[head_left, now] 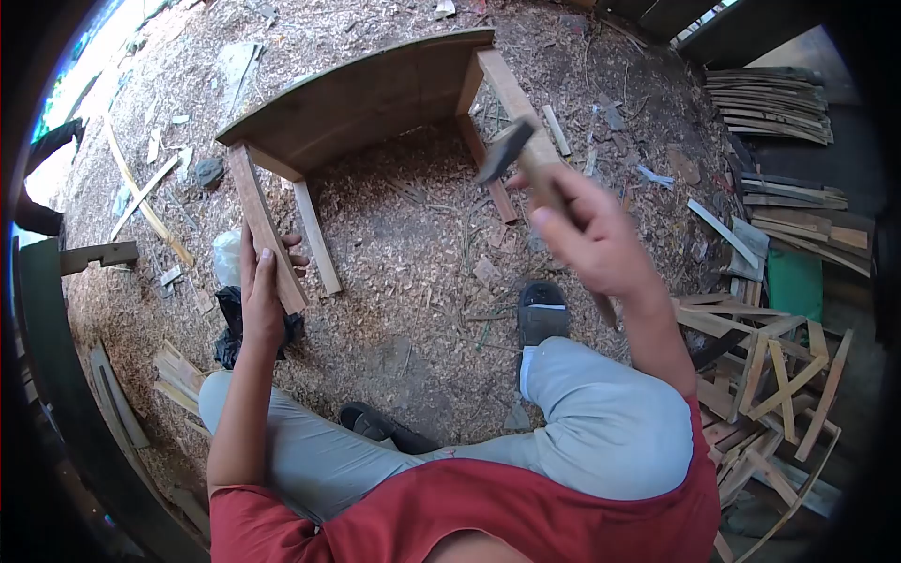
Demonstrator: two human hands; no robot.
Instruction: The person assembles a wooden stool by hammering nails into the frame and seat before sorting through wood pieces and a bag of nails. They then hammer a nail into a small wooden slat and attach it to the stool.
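Nearest to the camera is the red shirt (450, 511) of the person, and then the grey trousers (601, 413), with the knees spread to the left and to the right. Beyond the knees is a wooden frame (366, 98), on ground covered with wood shavings (404, 244). Its wide panel is at the far side, and its legs point towards the person.

The left hand (263, 281) is wrapped around the left leg (255, 206) of this frame, close to its near end, with the thumb on the side facing the camera and the fingers behind. The right hand (596, 230) is closed around the handle of a hammer (507, 150), a little blurred, in front of the frame's right side; I cannot tell if the hammer touches the wood.

I judge the frame to be stiff and dry, not slippery, of moderate weight but awkward because it is wide. The thin panel could crack under a hard blow, and a leg could twist at its joint. The legs give a good hold; for lifting, hold close to the joints with both hands. The hammer seems heavy at the head, so its handle needs a firm hold.
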